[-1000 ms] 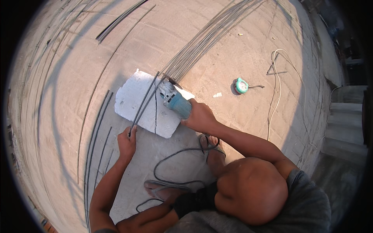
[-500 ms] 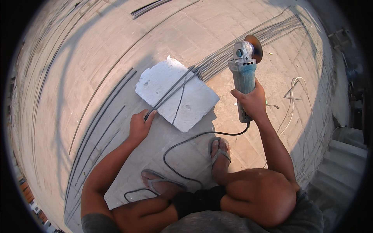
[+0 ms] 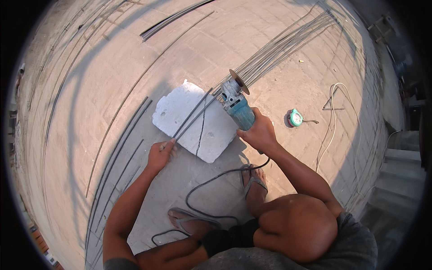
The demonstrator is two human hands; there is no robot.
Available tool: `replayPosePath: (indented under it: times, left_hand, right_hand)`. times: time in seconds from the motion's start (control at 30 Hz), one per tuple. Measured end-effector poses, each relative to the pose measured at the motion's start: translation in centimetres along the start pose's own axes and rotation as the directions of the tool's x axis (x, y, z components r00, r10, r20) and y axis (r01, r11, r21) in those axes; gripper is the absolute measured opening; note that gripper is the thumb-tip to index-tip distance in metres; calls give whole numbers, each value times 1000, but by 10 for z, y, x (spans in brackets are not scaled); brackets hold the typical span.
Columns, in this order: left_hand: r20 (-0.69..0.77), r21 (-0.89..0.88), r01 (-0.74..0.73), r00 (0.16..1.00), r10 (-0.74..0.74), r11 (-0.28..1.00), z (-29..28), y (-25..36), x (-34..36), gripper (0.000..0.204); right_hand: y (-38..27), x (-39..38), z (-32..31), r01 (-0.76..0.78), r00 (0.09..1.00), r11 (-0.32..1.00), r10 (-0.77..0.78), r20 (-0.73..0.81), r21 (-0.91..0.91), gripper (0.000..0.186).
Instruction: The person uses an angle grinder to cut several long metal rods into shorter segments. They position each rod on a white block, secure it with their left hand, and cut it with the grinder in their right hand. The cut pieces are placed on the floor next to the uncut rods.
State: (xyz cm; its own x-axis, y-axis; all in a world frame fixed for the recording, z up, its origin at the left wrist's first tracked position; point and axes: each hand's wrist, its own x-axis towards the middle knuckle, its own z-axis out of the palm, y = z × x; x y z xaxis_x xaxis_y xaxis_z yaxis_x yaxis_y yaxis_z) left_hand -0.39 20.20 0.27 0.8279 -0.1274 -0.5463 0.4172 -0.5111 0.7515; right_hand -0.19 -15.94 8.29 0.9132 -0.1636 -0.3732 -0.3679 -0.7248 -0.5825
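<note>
My left hand [image 3: 161,155] pinches the near ends of thin steel rods [image 3: 193,111] that lie across a cracked white slab [image 3: 218,137]. Gripped in my right hand [image 3: 261,135] is a teal angle grinder [image 3: 240,111], its brown disc [image 3: 239,81] over the rods just past the slab's far right edge. I cannot tell whether the disc touches them or spins. The grinder's head hides part of the rods. A black power cord [image 3: 227,170] loops back from the tool past my feet.
A bundle of long rods [image 3: 288,42] stretches to the upper right. More loose rods [image 3: 135,113] lie at left. A green-rimmed tape measure [image 3: 294,118] rests right of my right hand, near a pale cable [image 3: 333,117]. Concrete steps [image 3: 400,175] stand at far right.
My right hand has brought the grinder left and lower, tilting it toward the rods by the slab. The tape measure has come into sight. My left hand stays on the rod ends.
</note>
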Motion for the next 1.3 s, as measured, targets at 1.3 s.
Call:
replayPosePath:
  times: [1.3]
  left_hand:
    - [-127, 526, -442, 804, 580, 727, 18, -5, -26, 19]
  right_hand:
    - [-15, 7, 20, 30, 976, 999, -26, 216, -16, 73]
